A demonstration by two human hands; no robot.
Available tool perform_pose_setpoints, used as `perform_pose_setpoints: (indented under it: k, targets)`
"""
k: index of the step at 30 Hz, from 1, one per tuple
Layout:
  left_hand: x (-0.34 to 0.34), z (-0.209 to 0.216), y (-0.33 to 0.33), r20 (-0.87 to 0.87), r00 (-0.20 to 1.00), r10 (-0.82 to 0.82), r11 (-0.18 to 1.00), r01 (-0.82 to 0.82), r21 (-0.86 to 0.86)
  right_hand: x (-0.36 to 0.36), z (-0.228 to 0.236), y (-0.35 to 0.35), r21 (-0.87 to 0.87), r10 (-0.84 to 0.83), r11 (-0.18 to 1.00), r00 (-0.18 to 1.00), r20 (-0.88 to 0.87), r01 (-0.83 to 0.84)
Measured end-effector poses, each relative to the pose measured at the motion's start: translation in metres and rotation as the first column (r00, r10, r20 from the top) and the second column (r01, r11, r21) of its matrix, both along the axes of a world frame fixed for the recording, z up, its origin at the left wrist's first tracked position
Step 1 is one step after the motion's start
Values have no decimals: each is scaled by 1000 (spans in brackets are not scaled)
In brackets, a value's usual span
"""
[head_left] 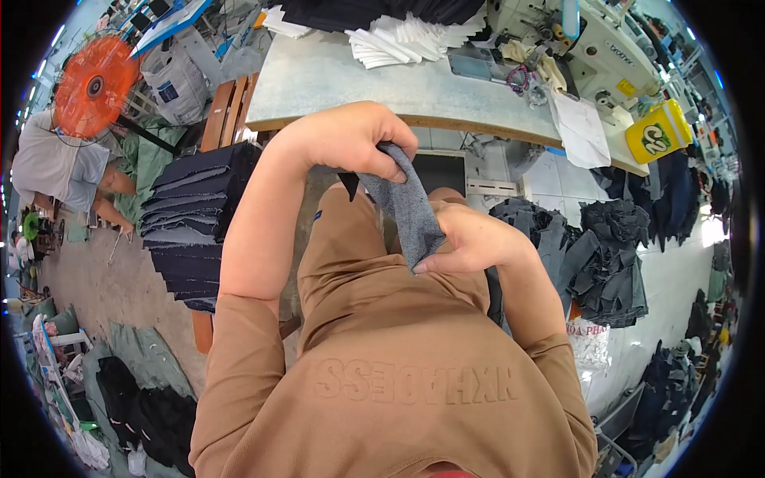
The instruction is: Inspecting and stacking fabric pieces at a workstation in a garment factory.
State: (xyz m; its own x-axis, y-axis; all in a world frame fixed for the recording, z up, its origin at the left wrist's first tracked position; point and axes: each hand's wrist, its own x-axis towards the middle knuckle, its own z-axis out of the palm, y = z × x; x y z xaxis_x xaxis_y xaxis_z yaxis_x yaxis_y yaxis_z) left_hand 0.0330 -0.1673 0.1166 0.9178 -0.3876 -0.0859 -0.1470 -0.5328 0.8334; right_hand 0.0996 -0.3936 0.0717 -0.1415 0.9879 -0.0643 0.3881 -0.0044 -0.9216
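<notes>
A strip of grey-blue denim fabric point(402, 207) stretches slantwise between my two hands, above my lap. My left hand point(351, 137), at the front edge of the table, pinches its upper end between thumb and curled fingers. Lower and to the right, my right hand point(478, 239) grips the other end, its thumb pressed on the corner near my waist. A small dark pointed flap hangs just below my left wrist; whether it belongs to the same piece I cannot tell.
A worktable point(335, 84) ahead carries white fabric pieces point(390, 44), a phone point(470, 66) and a sewing machine point(613, 48). A yellow bucket point(657, 131) stands at its right. Stacked dark denim point(187, 215) lies left, denim heaps point(610, 263) right. An orange fan point(96, 86) and another person point(60, 155) are far left.
</notes>
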Motion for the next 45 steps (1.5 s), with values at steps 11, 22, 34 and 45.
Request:
perform_pose_setpoints:
  k: [11,22,34,45]
  targets:
    - [-36,-36,-131,645,664,378,893,-446,-65,40,10,17,852,-967,78,247,-61,518]
    - [-54,-47,-122,474,834,283,957,-281,-77,28,-24,15,840,-948,189,319,20,509]
    - [-4,-55,-89,274,749,604,755,-426,-498,14,2,8,756,-886,351,457,77,553]
    - [-6,-52,-95,559,635,534,844,-444,-301,7,-14,3,837,-937,280,322,133,470]
